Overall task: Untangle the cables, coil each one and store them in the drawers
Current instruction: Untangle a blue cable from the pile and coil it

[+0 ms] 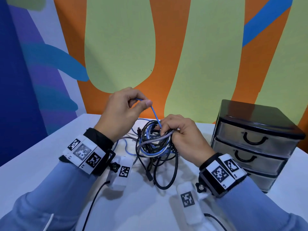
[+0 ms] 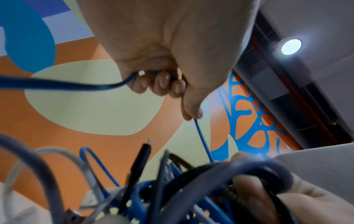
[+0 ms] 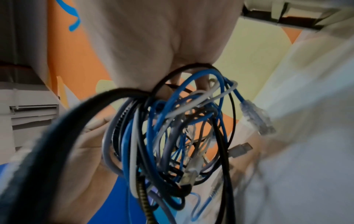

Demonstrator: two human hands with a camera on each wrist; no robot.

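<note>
A tangle of cables (image 1: 155,145) in black, blue, grey and white lies on the white table (image 1: 41,152) between my hands. My left hand (image 1: 123,110) is raised above it and pinches a thin blue cable (image 1: 155,116) that runs taut down into the bundle. The left wrist view shows that blue cable (image 2: 203,141) held between thumb and curled fingers (image 2: 162,83). My right hand (image 1: 181,132) grips a bunch of strands at the top of the tangle. In the right wrist view the bundle (image 3: 172,136) hangs from that hand, with a clear network plug (image 3: 256,119) sticking out.
A black drawer unit (image 1: 253,144) with three translucent drawers, all closed, stands on the table to the right of my right hand. A painted wall (image 1: 150,47) rises just behind the table. Loose black cable ends (image 1: 165,177) trail toward me.
</note>
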